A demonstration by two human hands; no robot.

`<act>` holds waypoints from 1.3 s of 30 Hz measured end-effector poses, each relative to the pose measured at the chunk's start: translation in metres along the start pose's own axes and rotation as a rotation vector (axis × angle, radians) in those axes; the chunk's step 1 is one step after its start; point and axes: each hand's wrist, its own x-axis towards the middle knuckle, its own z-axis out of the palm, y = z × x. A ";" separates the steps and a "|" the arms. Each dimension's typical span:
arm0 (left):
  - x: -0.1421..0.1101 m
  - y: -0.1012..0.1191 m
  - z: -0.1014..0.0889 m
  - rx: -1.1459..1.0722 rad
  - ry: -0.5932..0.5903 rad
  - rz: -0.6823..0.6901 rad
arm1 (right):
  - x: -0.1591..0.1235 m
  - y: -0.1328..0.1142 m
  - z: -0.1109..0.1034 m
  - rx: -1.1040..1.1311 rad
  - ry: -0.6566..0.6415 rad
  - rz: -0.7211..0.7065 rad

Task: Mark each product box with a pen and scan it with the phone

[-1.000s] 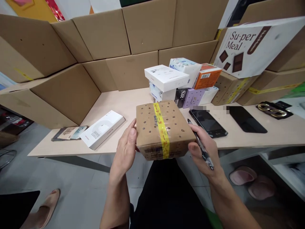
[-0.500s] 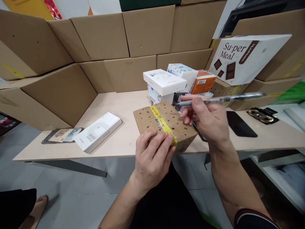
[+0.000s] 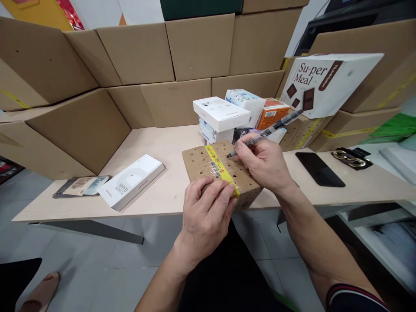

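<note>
A small brown cardboard parcel (image 3: pixel 208 162) with a yellow tape strip and many dark dots lies at the front edge of the pale table (image 3: pixel 169 190). My left hand (image 3: pixel 206 212) rests on its near end, fingers curled over the tape, pinning it down. My right hand (image 3: pixel 264 162) grips a dark pen (image 3: pixel 269 128) in a writing hold. The pen's tip touches the parcel's top near the far right side.
Left on the table lie a white power bank box (image 3: pixel 131 181) and a flat card packet (image 3: pixel 81 186). Behind the parcel stand several small product boxes (image 3: pixel 222 115). A black phone (image 3: pixel 320 169) lies right. Brown cartons (image 3: pixel 139 56) wall the back; a "Su-per Meal" box (image 3: pixel 325 82) leans right.
My left hand moved from the parcel's left side onto its near end. My right hand left the parcel's right side, raised the pen, then brought its tip down onto the top.
</note>
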 end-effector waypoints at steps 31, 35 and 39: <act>0.001 -0.021 -0.007 -0.014 -0.039 0.052 | -0.014 0.022 -0.010 0.229 0.211 0.137; 0.001 -0.039 -0.015 -0.011 -0.033 0.057 | -0.028 0.046 -0.024 -0.082 -0.129 0.311; 0.001 -0.049 -0.019 -0.020 -0.037 0.074 | -0.038 0.057 -0.017 -0.465 -0.429 0.410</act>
